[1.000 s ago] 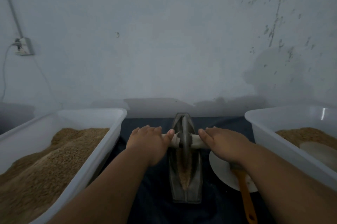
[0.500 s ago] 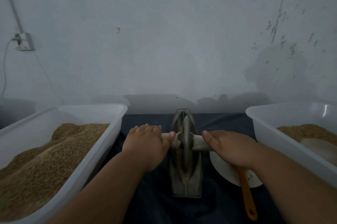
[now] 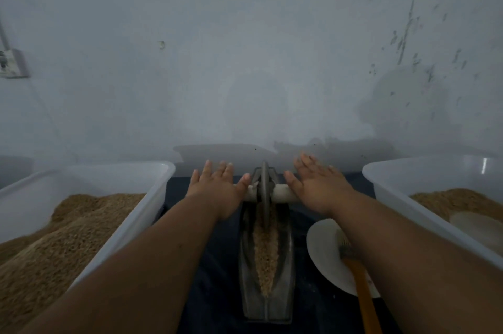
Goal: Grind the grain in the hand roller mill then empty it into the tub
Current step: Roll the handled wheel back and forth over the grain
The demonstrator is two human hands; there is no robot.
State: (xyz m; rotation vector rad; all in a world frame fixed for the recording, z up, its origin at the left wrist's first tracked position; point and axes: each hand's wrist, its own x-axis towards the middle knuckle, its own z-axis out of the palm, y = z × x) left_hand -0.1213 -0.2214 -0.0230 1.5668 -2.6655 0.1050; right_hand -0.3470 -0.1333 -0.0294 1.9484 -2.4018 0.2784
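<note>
Left grip (image 3: 217, 186) and right grip (image 3: 318, 186), fingers straight and grasping nothing, press their palms on the white handle (image 3: 283, 194) at the far end of the mill (image 3: 285, 301), with grain (image 3: 265, 252) inside.

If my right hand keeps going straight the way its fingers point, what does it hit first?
Likely the wall: the right hand points forward between mill and right tub, nothing visible between. Depth is unclear.

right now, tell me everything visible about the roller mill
The hand roller mill is a dark, metal-looking boat-shaped trough on dark cloth. A thin wheel stands upright at its far end on a pale crossbar. The left hand and right hand press that bar, fingers straight. Grain lies along its groove.
</note>
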